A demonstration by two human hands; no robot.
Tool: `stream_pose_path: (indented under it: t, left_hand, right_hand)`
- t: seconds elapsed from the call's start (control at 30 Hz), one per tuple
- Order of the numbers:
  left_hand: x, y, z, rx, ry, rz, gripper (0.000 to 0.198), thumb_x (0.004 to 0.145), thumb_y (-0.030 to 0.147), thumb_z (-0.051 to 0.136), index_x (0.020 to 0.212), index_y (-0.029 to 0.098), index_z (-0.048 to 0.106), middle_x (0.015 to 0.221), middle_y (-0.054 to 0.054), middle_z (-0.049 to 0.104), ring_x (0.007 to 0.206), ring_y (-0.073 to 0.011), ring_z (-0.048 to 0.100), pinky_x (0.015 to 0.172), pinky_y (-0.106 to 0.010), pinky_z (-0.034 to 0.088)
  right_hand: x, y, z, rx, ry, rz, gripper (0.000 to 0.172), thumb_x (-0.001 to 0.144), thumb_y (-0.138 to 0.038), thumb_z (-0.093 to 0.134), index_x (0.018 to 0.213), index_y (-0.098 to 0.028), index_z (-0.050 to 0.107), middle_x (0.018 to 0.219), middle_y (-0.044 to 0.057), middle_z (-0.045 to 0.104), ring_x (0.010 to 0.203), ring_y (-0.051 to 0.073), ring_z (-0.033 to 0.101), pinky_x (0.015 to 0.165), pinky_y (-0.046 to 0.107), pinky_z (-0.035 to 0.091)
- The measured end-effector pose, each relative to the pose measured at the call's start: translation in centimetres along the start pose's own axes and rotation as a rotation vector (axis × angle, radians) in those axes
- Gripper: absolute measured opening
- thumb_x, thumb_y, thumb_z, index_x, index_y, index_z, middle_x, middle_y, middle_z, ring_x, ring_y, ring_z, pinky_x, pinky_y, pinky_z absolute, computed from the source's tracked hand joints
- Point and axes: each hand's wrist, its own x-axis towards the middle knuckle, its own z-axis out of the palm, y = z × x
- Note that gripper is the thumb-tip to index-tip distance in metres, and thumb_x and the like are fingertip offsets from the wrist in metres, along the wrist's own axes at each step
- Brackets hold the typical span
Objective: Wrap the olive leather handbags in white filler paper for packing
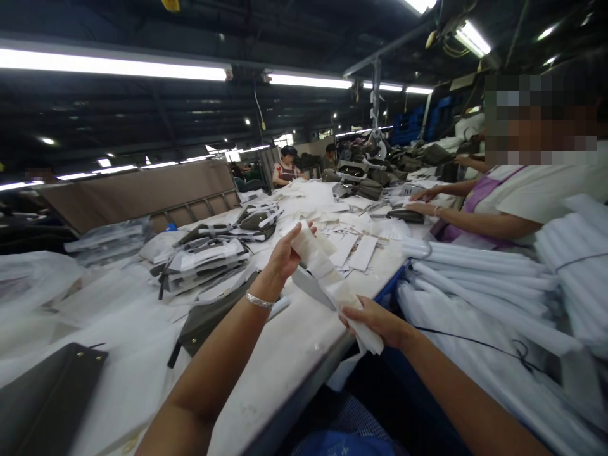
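Observation:
A long white paper strip (323, 269), folded in layers, stretches slantwise between my two hands above the table's near edge. My left hand (286, 251) grips its upper end, thumb on top; a silvery bracelet circles that wrist. Near the lower end, my right hand (373, 320) is closed round the strip, and loose ends hang past the fingers. Behind the strip shows a greyish-white flat piece (311, 286). Left of my left forearm lies a dark olive bag (209, 316) on the white tabletop (289, 354).
Wrapped olive bags (206, 263) are piled on the left, and another dark bag (52, 399) lies nearest. White cards (363, 253) are scattered ahead. Bundled white foam tubes (479, 278) crowd the right. A co-worker in a purple apron (489, 190) handles a dark item there.

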Motion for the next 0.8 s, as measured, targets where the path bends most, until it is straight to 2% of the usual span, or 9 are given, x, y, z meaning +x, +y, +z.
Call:
stream_pose_path:
  t: [0.13,0.23,0.33,0.47,0.57,0.63,0.7,0.8]
  left_hand:
    - [3.2,-0.7,-2.4,0.010,0.114,0.069,0.018,0.086,0.021,0.071,0.101,0.011,0.071,0.099,-0.010,0.075,0.094,-0.0178,0.069,0.095,-0.030,0.051]
    - [5.5,-1.3,-4.0,0.034,0.157,0.115,0.021,0.084,0.017,0.074,0.103,0.011,0.068,0.104,-0.009,0.073,0.096,-0.0190,0.068,0.094,-0.035,0.052]
    - [7.6,-1.9,-4.8,0.060,0.164,0.111,0.023,0.091,0.024,0.068,0.110,0.013,0.065,0.110,-0.008,0.069,0.097,-0.0202,0.068,0.090,-0.041,0.055]
    - [10.7,-2.9,-5.3,0.084,0.174,0.038,0.022,0.095,0.027,0.063,0.113,0.014,0.064,0.114,-0.008,0.067,0.098,-0.0202,0.067,0.086,-0.041,0.057]
    - [14.1,-4.0,-5.7,0.103,0.192,-0.019,0.018,0.095,0.023,0.062,0.110,0.013,0.064,0.110,-0.009,0.068,0.095,-0.0197,0.068,0.085,-0.039,0.058]
    - [16.8,-4.9,-6.0,0.123,0.207,-0.038,0.014,0.094,0.020,0.062,0.105,0.012,0.064,0.104,-0.009,0.071,0.093,-0.0197,0.069,0.084,-0.037,0.059]
    - [20.0,-5.8,-6.4,0.151,0.217,-0.040,0.010,0.092,0.018,0.063,0.101,0.013,0.065,0.098,-0.010,0.073,0.092,-0.0203,0.070,0.084,-0.035,0.059]
    - [25.4,-7.0,-6.8,0.208,0.221,-0.039,0.008,0.089,0.017,0.067,0.096,0.014,0.067,0.093,-0.009,0.074,0.089,-0.0208,0.071,0.080,-0.034,0.061]
  right_hand:
    - [-1.1,1.5,-2.0,-0.136,0.086,0.025,0.047,0.080,-0.055,0.073,0.100,-0.015,0.059,0.081,0.001,0.065,0.054,0.008,0.052,0.049,0.022,0.040]
    - [-1.3,2.3,-3.6,-0.214,0.141,0.043,0.048,0.082,-0.057,0.070,0.102,-0.015,0.061,0.082,0.002,0.067,0.056,0.009,0.054,0.051,0.023,0.041]
    - [-1.2,2.4,-5.4,-0.221,0.180,0.055,0.051,0.082,-0.058,0.070,0.109,-0.016,0.062,0.084,0.002,0.067,0.062,0.012,0.057,0.055,0.023,0.043]
    - [-0.9,1.8,-8.8,-0.148,0.192,0.084,0.054,0.080,-0.057,0.071,0.116,-0.018,0.063,0.087,0.002,0.067,0.070,0.014,0.059,0.059,0.023,0.046]
    - [-0.3,1.0,-12.3,-0.132,0.206,0.086,0.058,0.081,-0.057,0.070,0.125,-0.020,0.061,0.089,0.004,0.069,0.073,0.018,0.063,0.060,0.026,0.049]
    - [0.7,0.1,-15.2,-0.168,0.237,0.058,0.061,0.081,-0.056,0.070,0.129,-0.020,0.060,0.096,0.006,0.071,0.081,0.022,0.066,0.066,0.030,0.053]
    - [2.2,-1.3,-18.4,-0.238,0.305,0.019,0.062,0.079,-0.054,0.071,0.129,-0.020,0.061,0.112,0.009,0.071,0.099,0.026,0.067,0.083,0.034,0.054]
    - [5.4,-3.7,-23.7,-0.376,0.483,0.016,0.060,0.075,-0.054,0.074,0.124,-0.019,0.066,0.130,0.009,0.066,0.121,0.029,0.059,0.104,0.038,0.044]
